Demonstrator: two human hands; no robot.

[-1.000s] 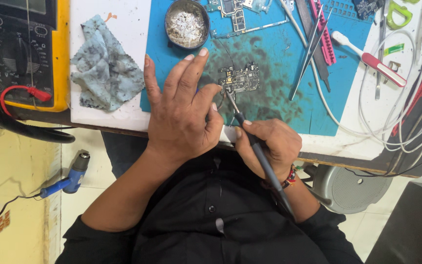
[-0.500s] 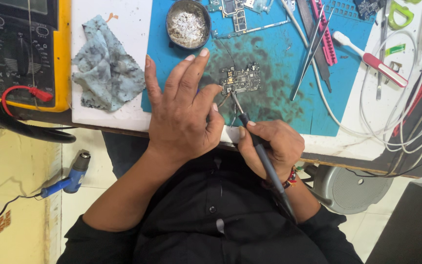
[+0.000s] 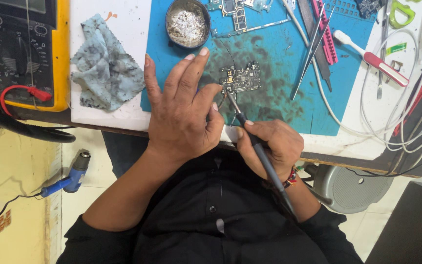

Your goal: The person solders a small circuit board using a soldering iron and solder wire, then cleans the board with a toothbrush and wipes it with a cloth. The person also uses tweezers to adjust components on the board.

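— Small circuit board (image 3: 241, 79)?
— Dark, studded with tiny components, lying flat on stained blue mat, upper centre of frame.
— And soldering iron (image 3: 256, 146)?
— Slim, dark-handled, slanting from lower right of centre up-left; metal tip touching board's lower-left corner.

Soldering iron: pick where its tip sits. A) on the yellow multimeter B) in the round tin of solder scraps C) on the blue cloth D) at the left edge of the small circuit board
D: the soldering iron, held in the right hand, has its tip at the left edge of the small circuit board on the blue mat.
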